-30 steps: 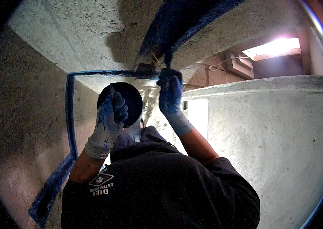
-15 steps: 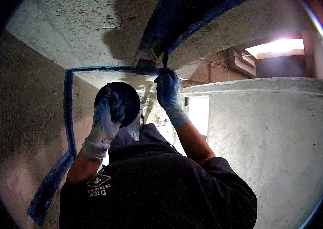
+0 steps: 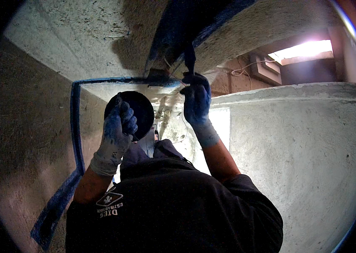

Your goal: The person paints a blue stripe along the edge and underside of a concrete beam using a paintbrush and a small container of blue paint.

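Note:
My left hand, in a pale glove stained blue, is closed on the rim of a dark round bucket in front of my body. What the bucket holds is too dark to make out. My right hand, its glove smeared blue, is raised and closed around the handle of a paintbrush. The brush's dark blue head points up against the broad blue painted band on the rough concrete surface. Thin wires stick out beside the brush.
A narrower blue stripe runs along the concrete edges at left and above the bucket. At right stands a pale concrete wall; beyond its top is a bright opening with a loose cable. Steps or a ladder show below me.
My right hand has shifted right with the paintbrush, and more of the brush now shows. My left hand and the bucket have stayed nearly in place.

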Demonstrator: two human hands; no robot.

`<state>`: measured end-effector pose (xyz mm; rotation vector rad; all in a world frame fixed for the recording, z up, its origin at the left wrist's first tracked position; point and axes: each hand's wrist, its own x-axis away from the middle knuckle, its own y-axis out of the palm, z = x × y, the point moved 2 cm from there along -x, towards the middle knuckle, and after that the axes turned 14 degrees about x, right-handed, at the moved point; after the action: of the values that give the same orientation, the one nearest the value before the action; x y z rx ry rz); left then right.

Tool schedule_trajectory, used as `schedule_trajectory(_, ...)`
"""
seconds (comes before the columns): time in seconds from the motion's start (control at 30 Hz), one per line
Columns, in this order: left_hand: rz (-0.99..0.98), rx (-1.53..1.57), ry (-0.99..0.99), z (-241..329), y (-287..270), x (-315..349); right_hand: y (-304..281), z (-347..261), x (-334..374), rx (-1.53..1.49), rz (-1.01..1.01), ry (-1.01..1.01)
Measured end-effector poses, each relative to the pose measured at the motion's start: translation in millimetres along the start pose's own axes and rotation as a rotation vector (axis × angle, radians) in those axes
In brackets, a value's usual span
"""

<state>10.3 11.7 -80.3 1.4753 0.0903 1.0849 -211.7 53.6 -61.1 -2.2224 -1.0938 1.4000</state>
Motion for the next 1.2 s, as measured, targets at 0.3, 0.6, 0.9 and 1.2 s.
schedule_trajectory(0.3,0.103,-0.048,-0.001,-0.1,19.4,10.9,-6.0,-60.3,48.9,-0.017,-0.501,-0.215)
schedule_trajectory(0.6,-0.046,-0.029,-0.012,-2.2,16.7,11.8,28.8,-50.8,70.8,0.139,-0.852,-0.322)
schedule_trajectory(0.9,0.007,0.004,0.016,5.9,4.3,22.0,-16.9,-52.2,35.2,0.080,-0.484,-0.140)
schedule_trajectory(1.2,0.001,-0.004,0.070,14.4,0.3,25.1,111.2,41.9,31.7,-1.307,0.045,1.028)
